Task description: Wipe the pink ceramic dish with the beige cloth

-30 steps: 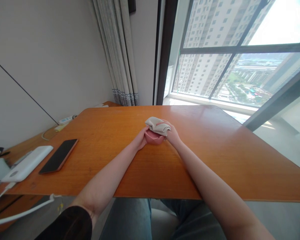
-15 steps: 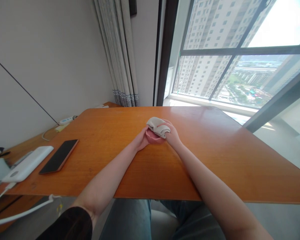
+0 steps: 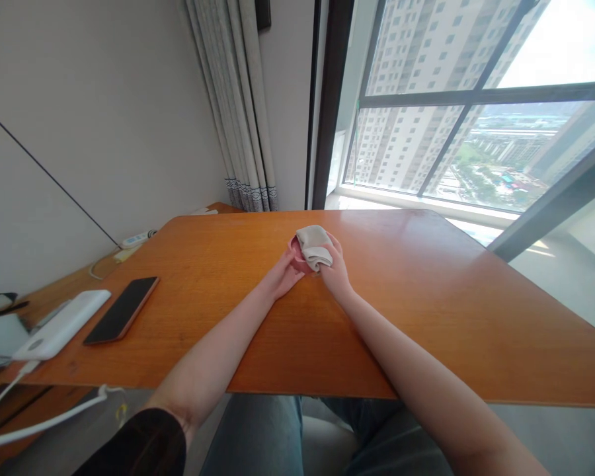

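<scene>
Over the middle of the wooden table (image 3: 218, 291), my left hand (image 3: 283, 274) grips a small pink bowl-like object (image 3: 297, 254) by its left side. My right hand (image 3: 336, 268) is closed on a folded light grey cloth (image 3: 313, 239), which it presses against the pink object. The cloth covers much of the pink object, so its full shape is hidden. Some of my right fingers are behind the cloth.
To the left lie a dark-screened phone (image 3: 122, 309) and a white power bank (image 3: 63, 325) with a white cable (image 3: 44, 423). A power strip (image 3: 135, 239) sits by the wall. A large window (image 3: 446, 145) is beyond the table at right.
The pink object has tilted, showing more on its left side. My right hand and the cloth have shifted over it, the hand slightly left.
</scene>
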The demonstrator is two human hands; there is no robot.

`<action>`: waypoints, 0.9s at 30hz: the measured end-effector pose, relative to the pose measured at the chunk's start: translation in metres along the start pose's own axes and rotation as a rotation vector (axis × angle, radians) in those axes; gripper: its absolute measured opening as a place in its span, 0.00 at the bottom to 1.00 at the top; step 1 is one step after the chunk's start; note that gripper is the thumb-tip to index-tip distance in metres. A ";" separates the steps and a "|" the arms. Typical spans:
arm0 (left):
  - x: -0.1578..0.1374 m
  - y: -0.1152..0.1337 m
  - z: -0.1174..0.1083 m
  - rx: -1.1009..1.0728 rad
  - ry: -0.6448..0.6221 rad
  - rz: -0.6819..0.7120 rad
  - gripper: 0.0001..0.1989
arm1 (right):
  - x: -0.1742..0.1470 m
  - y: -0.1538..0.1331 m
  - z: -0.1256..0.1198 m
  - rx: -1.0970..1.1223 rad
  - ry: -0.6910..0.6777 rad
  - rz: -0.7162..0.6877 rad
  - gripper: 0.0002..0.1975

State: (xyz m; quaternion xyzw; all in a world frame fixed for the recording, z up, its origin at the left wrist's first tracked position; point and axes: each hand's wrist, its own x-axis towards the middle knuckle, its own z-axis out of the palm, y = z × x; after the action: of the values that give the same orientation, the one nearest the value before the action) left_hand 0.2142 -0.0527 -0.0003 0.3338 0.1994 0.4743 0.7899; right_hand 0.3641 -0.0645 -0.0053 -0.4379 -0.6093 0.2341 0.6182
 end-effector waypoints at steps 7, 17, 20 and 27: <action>0.000 -0.003 0.001 0.090 0.007 -0.070 0.22 | 0.017 0.006 -0.019 0.044 -0.144 0.007 0.12; 0.005 0.006 -0.009 0.026 0.054 0.141 0.24 | -0.019 -0.010 0.013 -0.154 -0.226 -0.068 0.27; 0.003 0.003 -0.009 0.049 0.000 -0.019 0.27 | -0.014 -0.013 0.004 -0.164 -0.160 -0.140 0.22; 0.005 0.003 -0.011 0.021 0.150 -0.011 0.20 | 0.005 -0.003 -0.009 0.092 0.095 0.018 0.20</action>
State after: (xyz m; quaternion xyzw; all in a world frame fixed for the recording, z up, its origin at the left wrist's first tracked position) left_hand 0.2081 -0.0443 -0.0058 0.3043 0.2648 0.4918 0.7716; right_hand 0.3726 -0.0636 0.0010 -0.4251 -0.5640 0.2464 0.6637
